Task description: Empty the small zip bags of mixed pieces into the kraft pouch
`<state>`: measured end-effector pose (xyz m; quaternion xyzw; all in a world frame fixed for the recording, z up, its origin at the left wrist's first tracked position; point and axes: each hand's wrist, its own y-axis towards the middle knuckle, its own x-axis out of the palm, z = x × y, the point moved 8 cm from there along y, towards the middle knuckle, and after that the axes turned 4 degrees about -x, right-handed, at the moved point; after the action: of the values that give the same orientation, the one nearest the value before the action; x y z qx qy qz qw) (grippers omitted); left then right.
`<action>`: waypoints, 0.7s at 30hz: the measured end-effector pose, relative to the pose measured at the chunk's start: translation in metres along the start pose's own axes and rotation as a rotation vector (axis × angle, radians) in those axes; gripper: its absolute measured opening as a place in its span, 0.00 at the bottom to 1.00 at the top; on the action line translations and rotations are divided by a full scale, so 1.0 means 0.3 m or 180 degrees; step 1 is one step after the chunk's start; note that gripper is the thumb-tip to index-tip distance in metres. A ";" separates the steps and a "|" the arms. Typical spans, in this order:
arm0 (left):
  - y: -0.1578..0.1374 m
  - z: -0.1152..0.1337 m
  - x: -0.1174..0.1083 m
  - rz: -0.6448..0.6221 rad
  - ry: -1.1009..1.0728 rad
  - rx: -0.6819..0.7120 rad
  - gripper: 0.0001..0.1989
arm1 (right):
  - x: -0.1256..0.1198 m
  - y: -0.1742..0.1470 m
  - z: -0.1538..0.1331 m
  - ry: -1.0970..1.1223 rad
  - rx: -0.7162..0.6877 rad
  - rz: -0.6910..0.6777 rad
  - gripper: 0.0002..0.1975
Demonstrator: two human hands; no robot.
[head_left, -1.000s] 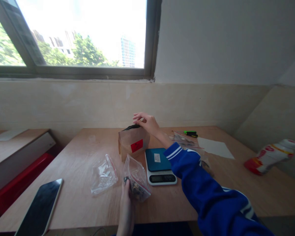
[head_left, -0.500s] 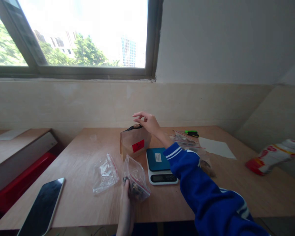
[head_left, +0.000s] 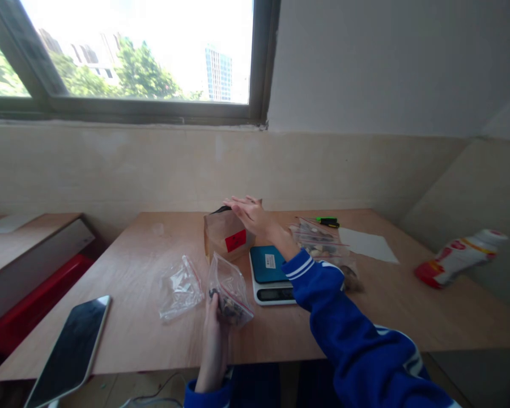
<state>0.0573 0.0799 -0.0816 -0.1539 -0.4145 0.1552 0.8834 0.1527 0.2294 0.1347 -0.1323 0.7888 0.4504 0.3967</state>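
In my left hand [head_left: 215, 317] is a clear zip bag [head_left: 233, 292] with small dark and pale pieces in its lower part; thumb and fingers close on its side. My right hand [head_left: 250, 216] stretches over the brown paper bag [head_left: 216, 232], fingers extended and nothing visible in them. That paper bag stands upright, with a red label on its front and a dark-edged mouth, partly covered by the hand. Beside it lies a kitchen scale [head_left: 266, 275] with a blue-green top, partly behind my right sleeve. A second clear bag [head_left: 181, 289], seemingly flat, lies left of my left hand.
Filled zip bags [head_left: 318, 238] lie behind my right forearm, near a green-and-black tool [head_left: 327, 221] and a white sheet [head_left: 368, 245]. A red-and-white bottle [head_left: 459, 258] leans at the right. A phone [head_left: 70, 345] rests at the table's left front edge.
My right hand's curled fingers have straightened over the paper bag's mouth. My left hand still holds the zip bag. The whole view has shifted slightly upward.
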 end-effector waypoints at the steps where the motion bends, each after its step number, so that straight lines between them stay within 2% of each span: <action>1: -0.004 0.005 0.004 -0.0014 -0.0006 0.0012 0.20 | 0.001 -0.011 -0.001 -0.0034 0.0046 -0.0069 0.22; 4: -0.010 0.018 0.011 -0.0115 -0.0099 0.0037 0.21 | -0.017 -0.035 -0.031 -0.0066 0.0154 -0.0049 0.20; 7: -0.018 0.034 0.012 -0.0156 -0.0157 0.0126 0.23 | -0.064 -0.065 -0.115 0.0160 0.0181 0.0287 0.20; 10: -0.032 0.047 0.017 -0.0175 -0.0036 0.0224 0.24 | -0.099 -0.136 -0.222 0.0975 0.0249 0.0620 0.15; 12: -0.044 0.053 0.029 -0.0284 0.0048 0.0282 0.27 | -0.089 -0.203 -0.271 0.1516 0.0467 0.0620 0.12; 15: -0.064 0.064 0.051 -0.0505 0.0205 0.0471 0.33 | -0.038 -0.298 -0.304 0.1809 0.0792 0.0312 0.09; 18: -0.073 0.065 0.056 -0.0504 0.0397 0.0612 0.33 | 0.042 -0.358 -0.301 0.1733 0.1008 -0.0375 0.08; 21: -0.067 0.048 0.057 -0.0495 0.0459 0.0618 0.33 | 0.097 -0.379 -0.296 0.1516 0.0909 -0.0887 0.10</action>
<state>0.0595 0.0708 -0.0531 -0.0459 -0.3437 0.1141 0.9310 0.1531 0.0978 0.0689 -0.2839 0.8891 0.2326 0.2733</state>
